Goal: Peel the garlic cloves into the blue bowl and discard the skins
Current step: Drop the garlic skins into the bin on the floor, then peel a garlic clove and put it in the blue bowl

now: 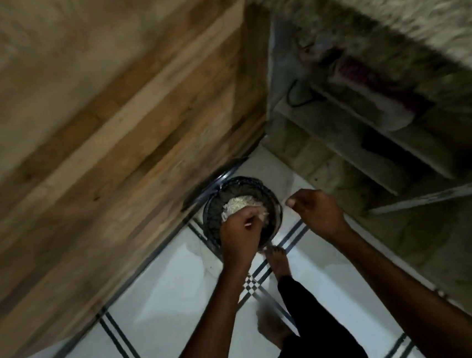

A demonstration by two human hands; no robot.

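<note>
Left hand (241,230) over dark bin (271,201), pinching skins (238,204).

Bare forearms (213,311), bare feet (279,264), black trousers (315,324).
</note>
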